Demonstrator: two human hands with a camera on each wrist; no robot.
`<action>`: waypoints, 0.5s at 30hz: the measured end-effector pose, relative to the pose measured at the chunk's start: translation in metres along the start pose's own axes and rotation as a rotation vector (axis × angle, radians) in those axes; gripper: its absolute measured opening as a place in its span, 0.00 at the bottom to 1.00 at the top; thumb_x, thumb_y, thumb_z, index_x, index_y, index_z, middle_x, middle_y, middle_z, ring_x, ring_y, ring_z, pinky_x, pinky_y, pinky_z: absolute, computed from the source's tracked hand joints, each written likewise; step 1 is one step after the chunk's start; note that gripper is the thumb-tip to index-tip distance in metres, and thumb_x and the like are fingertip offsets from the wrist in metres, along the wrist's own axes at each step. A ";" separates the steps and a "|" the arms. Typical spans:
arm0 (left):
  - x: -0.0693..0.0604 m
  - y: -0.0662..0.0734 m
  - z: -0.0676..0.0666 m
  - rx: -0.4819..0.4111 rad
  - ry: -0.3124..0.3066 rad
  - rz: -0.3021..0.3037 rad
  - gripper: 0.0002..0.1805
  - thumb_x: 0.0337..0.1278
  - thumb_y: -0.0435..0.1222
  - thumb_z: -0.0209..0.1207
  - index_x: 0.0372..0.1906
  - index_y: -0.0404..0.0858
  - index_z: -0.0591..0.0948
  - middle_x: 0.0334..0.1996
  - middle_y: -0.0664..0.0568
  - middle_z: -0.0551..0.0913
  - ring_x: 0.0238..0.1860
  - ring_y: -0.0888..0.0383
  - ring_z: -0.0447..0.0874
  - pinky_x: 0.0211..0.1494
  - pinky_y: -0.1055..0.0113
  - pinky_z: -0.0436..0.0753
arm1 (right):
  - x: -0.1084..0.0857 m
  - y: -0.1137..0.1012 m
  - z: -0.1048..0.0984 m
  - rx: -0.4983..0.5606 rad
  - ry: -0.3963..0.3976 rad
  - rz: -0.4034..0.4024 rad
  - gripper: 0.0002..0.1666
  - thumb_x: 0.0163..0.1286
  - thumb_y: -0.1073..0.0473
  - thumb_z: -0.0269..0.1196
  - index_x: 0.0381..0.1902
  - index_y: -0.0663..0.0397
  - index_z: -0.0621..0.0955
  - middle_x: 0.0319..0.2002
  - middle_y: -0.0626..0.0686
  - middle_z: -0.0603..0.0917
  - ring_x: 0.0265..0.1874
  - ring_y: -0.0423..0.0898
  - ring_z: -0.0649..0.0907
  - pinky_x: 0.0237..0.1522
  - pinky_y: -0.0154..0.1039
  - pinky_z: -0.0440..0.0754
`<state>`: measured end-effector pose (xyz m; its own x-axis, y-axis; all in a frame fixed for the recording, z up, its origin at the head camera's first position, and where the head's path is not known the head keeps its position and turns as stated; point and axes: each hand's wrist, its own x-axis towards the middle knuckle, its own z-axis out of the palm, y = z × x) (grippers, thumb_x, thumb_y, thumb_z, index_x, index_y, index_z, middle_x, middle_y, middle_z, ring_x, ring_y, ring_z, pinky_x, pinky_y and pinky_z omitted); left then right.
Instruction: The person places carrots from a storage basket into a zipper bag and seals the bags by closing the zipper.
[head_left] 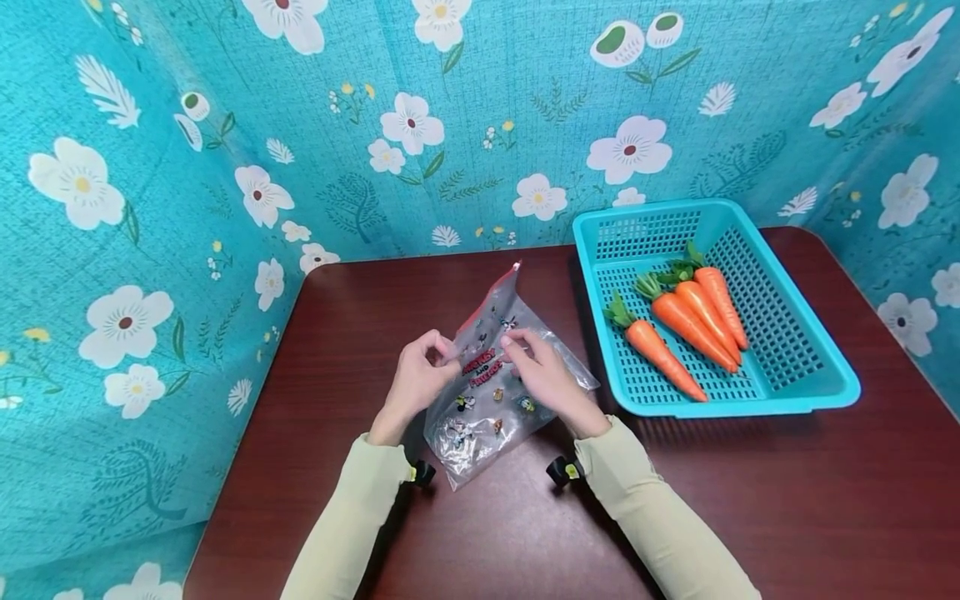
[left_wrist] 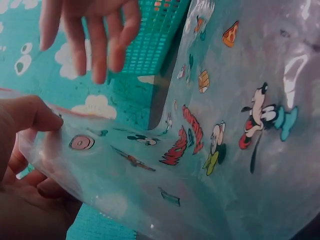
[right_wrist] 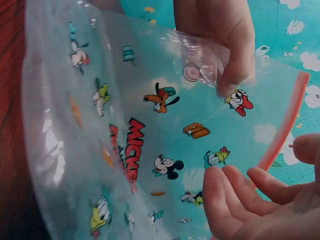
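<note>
A turquoise cloth printed with white flowers and green leaves (head_left: 450, 200) hangs behind and beside a dark reddish-brown table with a glossy top (head_left: 360, 317). Near the table's far right stands a rectangular turquoise plastic basket with perforated walls (head_left: 735, 407). Two pale yellow-green sleeves (head_left: 337, 517) reach in from the near side. Between them and left of the basket is a clear plastic bag printed with coloured cartoon figures (head_left: 480, 454), its near part lying on the table and its far part raised and tilted.

The left hand (head_left: 418, 375) pinches the raised part near its edge, thumb on one face and fingers behind. The right hand (head_left: 547, 375) is loose, its fingers gently bent and the thumb set apart, gripping nothing; it is just beside the bag, and whether a fingertip touches the plastic cannot be told.

Four orange carrots with short green tops (head_left: 666, 358) lie in the basket, three close together and one to their left. A small black device (head_left: 423, 474) sits at each wrist. A narrow red strip (right_wrist: 285, 127) runs along the bag's raised edge.
</note>
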<state>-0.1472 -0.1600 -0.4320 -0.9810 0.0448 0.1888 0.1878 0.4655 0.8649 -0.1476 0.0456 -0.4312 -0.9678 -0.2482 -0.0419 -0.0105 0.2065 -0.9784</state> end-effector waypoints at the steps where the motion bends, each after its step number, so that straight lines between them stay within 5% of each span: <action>1: -0.002 0.001 0.000 -0.001 -0.016 0.015 0.09 0.41 0.23 0.60 0.21 0.37 0.72 0.27 0.49 0.79 0.25 0.64 0.70 0.28 0.75 0.67 | 0.001 -0.002 0.000 0.031 0.004 0.017 0.24 0.77 0.52 0.48 0.60 0.64 0.72 0.55 0.64 0.79 0.51 0.60 0.80 0.51 0.51 0.82; 3: -0.007 0.011 0.000 0.006 -0.047 0.024 0.09 0.42 0.22 0.60 0.22 0.36 0.72 0.28 0.47 0.80 0.24 0.63 0.69 0.28 0.75 0.66 | 0.003 -0.004 0.001 0.083 0.018 0.037 0.24 0.78 0.52 0.46 0.59 0.65 0.72 0.55 0.64 0.79 0.50 0.59 0.81 0.50 0.51 0.82; 8: -0.013 0.011 0.002 0.061 -0.086 0.063 0.10 0.40 0.23 0.59 0.22 0.37 0.71 0.29 0.48 0.80 0.21 0.63 0.66 0.25 0.75 0.64 | 0.006 -0.008 0.002 0.200 0.059 0.071 0.24 0.78 0.52 0.45 0.58 0.67 0.72 0.54 0.69 0.79 0.43 0.53 0.84 0.48 0.54 0.82; 10: -0.014 0.001 0.005 0.066 -0.103 0.109 0.11 0.39 0.24 0.59 0.21 0.40 0.71 0.29 0.51 0.79 0.20 0.63 0.66 0.23 0.75 0.63 | 0.006 -0.009 0.002 0.211 0.071 0.084 0.24 0.78 0.52 0.45 0.58 0.67 0.72 0.53 0.68 0.79 0.41 0.51 0.84 0.47 0.54 0.83; 15: -0.018 0.002 0.007 0.064 -0.176 0.181 0.12 0.39 0.22 0.60 0.20 0.40 0.72 0.28 0.53 0.77 0.23 0.61 0.67 0.25 0.76 0.64 | 0.007 -0.010 0.001 0.218 0.103 0.121 0.24 0.77 0.51 0.47 0.54 0.67 0.73 0.45 0.62 0.81 0.38 0.51 0.85 0.43 0.52 0.84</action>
<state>-0.1298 -0.1543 -0.4371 -0.9263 0.2830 0.2487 0.3626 0.4906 0.7924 -0.1543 0.0409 -0.4213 -0.9793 -0.1338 -0.1518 0.1508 0.0175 -0.9884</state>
